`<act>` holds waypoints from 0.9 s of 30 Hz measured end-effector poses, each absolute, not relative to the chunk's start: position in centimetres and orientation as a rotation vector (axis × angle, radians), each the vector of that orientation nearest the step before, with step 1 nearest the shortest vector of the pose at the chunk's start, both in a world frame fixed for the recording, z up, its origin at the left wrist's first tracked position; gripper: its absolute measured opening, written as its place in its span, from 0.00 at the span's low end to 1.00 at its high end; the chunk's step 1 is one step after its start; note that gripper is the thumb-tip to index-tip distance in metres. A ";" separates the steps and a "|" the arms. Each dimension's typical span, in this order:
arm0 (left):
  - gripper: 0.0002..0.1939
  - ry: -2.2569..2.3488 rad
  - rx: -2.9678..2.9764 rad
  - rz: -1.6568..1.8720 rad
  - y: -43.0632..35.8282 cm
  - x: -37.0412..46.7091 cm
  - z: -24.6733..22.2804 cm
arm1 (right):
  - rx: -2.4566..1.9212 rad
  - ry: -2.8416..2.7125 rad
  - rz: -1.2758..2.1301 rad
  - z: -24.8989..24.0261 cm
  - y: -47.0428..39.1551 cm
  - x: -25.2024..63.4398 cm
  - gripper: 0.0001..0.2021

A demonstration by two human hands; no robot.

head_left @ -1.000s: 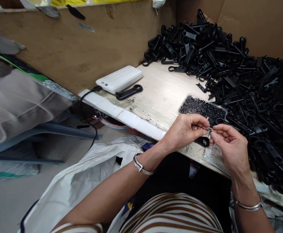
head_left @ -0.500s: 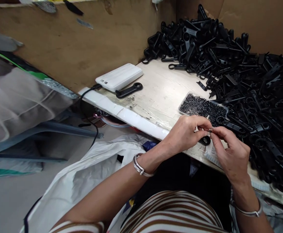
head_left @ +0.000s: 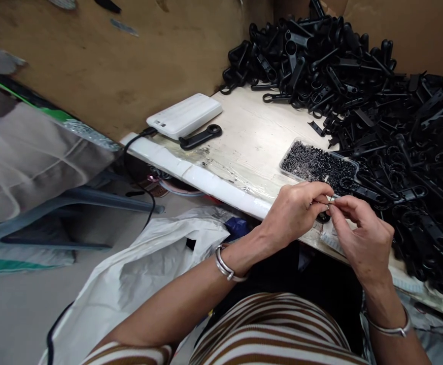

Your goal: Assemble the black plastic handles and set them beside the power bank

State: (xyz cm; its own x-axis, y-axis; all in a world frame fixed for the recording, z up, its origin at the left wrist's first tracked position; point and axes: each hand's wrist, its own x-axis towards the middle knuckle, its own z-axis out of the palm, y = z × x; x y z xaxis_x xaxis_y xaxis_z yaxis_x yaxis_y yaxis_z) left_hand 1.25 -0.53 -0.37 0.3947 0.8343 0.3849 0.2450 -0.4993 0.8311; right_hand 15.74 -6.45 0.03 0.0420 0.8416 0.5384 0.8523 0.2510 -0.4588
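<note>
My left hand [head_left: 295, 210] and my right hand [head_left: 364, 235] meet fingertip to fingertip over the table's front edge. Both are closed in a pinch around something tiny between them, too small to name. Just behind the fingers stands a clear plastic tray [head_left: 282, 165] filled with small dark pieces [head_left: 312, 161]. Below my left fingertips, the ring end of a black plastic part [head_left: 323, 218] shows; the rest of it is hidden by my hand.
A large heap of black plastic handle-like parts [head_left: 358, 101] covers the table's right and back. At the left lie a white power bank [head_left: 185, 115] with a black cable [head_left: 128, 157] and a single black part [head_left: 200, 138]. A white sack [head_left: 148, 258] hangs below the edge.
My fingertips have shifted slightly against each other, still pinched together, and my left hand now covers more of the black part below. The view has moved a little.
</note>
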 end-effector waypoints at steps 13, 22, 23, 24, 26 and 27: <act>0.08 0.930 2.018 1.056 -0.5 1.2 -0.9 | -1.615 -1.731 0.124 0.0 -5.9 16.3 0.02; 0.11 0.925 2.506 0.669 -0.6 -1.9 -0.5 | -1.632 -1.699 0.224 -0.9 -6.8 17.6 0.02; 0.10 0.945 2.533 0.614 -0.6 -1.9 -0.6 | -1.638 -1.742 0.173 -1.0 -6.9 17.7 0.03; 0.10 0.966 2.544 0.583 -0.6 -1.9 -0.8 | -1.645 -1.785 0.126 -1.0 -7.0 17.8 0.03; 0.10 0.985 2.543 0.581 -0.7 -1.6 -1.2 | -1.652 -1.854 0.050 -0.9 -7.3 18.0 0.04; 0.09 0.977 2.542 0.592 -0.7 -1.4 -1.3 | -1.655 -1.876 0.023 -0.9 -7.4 18.0 0.05</act>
